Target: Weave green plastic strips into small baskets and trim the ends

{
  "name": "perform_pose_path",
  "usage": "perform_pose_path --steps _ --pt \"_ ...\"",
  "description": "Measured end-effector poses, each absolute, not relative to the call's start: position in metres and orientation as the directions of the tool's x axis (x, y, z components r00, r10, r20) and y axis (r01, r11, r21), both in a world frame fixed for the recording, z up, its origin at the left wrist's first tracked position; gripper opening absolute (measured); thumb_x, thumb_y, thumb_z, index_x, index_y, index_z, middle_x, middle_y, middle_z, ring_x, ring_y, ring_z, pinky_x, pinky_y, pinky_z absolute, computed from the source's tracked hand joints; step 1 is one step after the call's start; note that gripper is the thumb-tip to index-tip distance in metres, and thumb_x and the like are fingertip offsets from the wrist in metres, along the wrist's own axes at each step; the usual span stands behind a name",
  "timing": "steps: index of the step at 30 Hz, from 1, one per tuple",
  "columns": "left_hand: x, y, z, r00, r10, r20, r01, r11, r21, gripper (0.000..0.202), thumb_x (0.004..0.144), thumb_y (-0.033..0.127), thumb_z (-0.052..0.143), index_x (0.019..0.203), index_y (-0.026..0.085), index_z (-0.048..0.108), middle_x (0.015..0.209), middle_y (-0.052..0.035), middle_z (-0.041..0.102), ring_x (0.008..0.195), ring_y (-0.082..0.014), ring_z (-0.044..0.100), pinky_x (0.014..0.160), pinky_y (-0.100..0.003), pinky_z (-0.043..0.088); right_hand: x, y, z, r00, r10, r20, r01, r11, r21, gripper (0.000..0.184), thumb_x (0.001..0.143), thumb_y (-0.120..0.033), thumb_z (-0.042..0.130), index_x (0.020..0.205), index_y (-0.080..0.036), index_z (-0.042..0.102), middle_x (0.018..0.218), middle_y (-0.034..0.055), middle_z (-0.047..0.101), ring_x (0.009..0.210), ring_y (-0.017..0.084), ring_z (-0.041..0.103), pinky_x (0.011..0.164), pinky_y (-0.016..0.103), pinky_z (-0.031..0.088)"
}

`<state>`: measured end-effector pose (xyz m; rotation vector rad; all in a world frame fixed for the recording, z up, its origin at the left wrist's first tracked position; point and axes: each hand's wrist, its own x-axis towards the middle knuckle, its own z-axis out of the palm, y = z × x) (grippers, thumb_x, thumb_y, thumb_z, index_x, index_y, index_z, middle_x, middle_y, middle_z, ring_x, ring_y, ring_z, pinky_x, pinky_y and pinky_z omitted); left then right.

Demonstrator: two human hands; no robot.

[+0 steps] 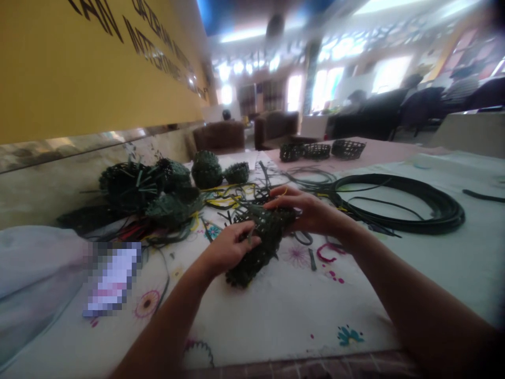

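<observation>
A dark green woven basket (262, 250) lies tilted between my two hands over the flowered tablecloth. Loose strip ends stick out along its upper left side. My left hand (232, 245) grips its near left part, thumb and forefinger pinched together around a strip. Around the far right rim curl the fingers of my right hand (305, 210), the forefinger reaching over the top. Part of the right fingers is hidden behind the weave. Just beyond the basket, loose green and yellow strips (229, 197) are strewn on the cloth.
Several green woven baskets (173, 202) crowd the left by the wall. Three small openwork baskets (315, 151) stand at the back. A large coil of green strip (442, 213) lies at right. A whitish plastic bag (39, 273) sits at left. People are blurred in the background.
</observation>
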<state>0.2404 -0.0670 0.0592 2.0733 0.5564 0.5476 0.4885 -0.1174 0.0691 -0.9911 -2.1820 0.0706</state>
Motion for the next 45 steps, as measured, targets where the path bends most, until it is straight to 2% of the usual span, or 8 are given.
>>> perform_pose_path --steps 5,11,19,28,35,40,42,45 --pt "0.240 -0.068 0.061 0.790 0.572 0.220 0.210 -0.590 0.779 0.013 0.086 0.030 0.057 0.082 0.018 0.058 0.079 -0.0002 0.057 0.076 -0.0159 0.049 0.071 -0.027 0.040 0.490 -0.117 0.068 -0.436 0.675 0.595 0.628 0.702 -0.336 0.048 0.079 -0.038 0.078 0.124 -0.026 0.065 0.127 0.0070 0.052 0.119 0.022 0.055 0.099 0.035 0.049" --pt "0.228 -0.057 0.059 0.790 0.610 0.060 0.164 -0.305 0.938 0.041 0.086 0.055 0.057 0.076 0.016 0.058 0.077 -0.0006 0.053 0.074 -0.0147 0.047 0.066 -0.025 0.039 0.493 -0.115 0.064 -0.431 0.677 0.597 0.622 0.702 -0.347 0.053 0.077 -0.037 0.080 0.126 -0.027 0.064 0.128 0.0077 0.051 0.121 0.023 0.052 0.102 0.035 0.046" --pt "0.231 -0.056 0.050 0.805 0.585 -0.098 0.090 0.044 0.995 0.042 0.069 0.054 0.078 0.078 0.017 0.060 0.076 -0.0001 0.056 0.070 -0.0138 0.050 0.068 -0.026 0.041 0.491 -0.114 0.065 -0.456 0.647 0.611 0.585 0.736 -0.342 0.052 0.076 -0.036 0.081 0.125 -0.025 0.064 0.127 0.0078 0.052 0.121 0.022 0.052 0.103 0.034 0.045" --pt "0.244 -0.064 0.051 0.720 0.655 0.228 0.128 -0.448 0.885 0.018 0.080 0.036 0.067 0.078 0.018 0.064 0.076 -0.0005 0.058 0.074 -0.0160 0.050 0.069 -0.025 0.041 0.495 -0.112 0.063 -0.432 0.664 0.610 0.580 0.723 -0.376 0.053 0.074 -0.032 0.083 0.124 -0.025 0.065 0.126 0.0073 0.052 0.118 0.021 0.054 0.100 0.033 0.048" --pt "0.235 -0.058 0.052 0.610 0.773 0.173 0.067 -0.268 0.961 0.032 0.070 0.039 0.077 0.056 0.016 0.060 0.057 0.0028 0.053 0.054 -0.0105 0.048 0.053 -0.021 0.037 0.479 -0.114 0.062 -0.332 0.640 0.693 0.662 0.682 -0.312 0.056 0.087 -0.035 0.071 0.140 -0.033 0.052 0.150 0.0068 0.039 0.135 0.025 0.042 0.108 0.041 0.042" --pt "0.233 -0.036 0.044 0.098 0.979 0.180 -0.364 -0.133 0.922 0.036 0.060 0.043 0.085 0.071 0.016 0.065 0.062 0.0041 0.060 0.055 -0.0104 0.055 0.058 -0.022 0.047 0.480 -0.104 0.046 0.167 0.783 0.599 0.887 0.147 -0.438 0.040 0.094 -0.041 0.057 0.129 -0.021 0.060 0.117 0.0102 0.064 0.097 0.023 0.065 0.085 0.036 0.052" --pt "0.231 -0.029 0.045 0.048 0.993 0.110 -0.541 -0.066 0.838 0.039 0.062 0.045 0.084 0.082 0.017 0.067 0.069 0.0014 0.066 0.061 -0.0135 0.062 0.064 -0.027 0.052 0.484 -0.097 0.034 0.307 0.900 0.309 0.937 -0.229 -0.263 0.037 0.097 -0.042 0.051 0.124 -0.020 0.062 0.111 0.0107 0.067 0.098 0.025 0.066 0.082 0.035 0.048" --pt "0.228 -0.024 0.048 0.084 0.995 0.051 -0.706 0.023 0.708 0.039 0.070 0.045 0.079 0.096 0.017 0.067 0.082 -0.0044 0.072 0.074 -0.0198 0.069 0.072 -0.036 0.056 0.486 -0.089 0.016 0.305 0.940 0.153 0.945 -0.280 -0.167 0.028 0.090 -0.036 0.060 0.107 -0.015 0.068 0.102 0.0149 0.070 0.098 0.031 0.067 0.073 0.033 0.046"
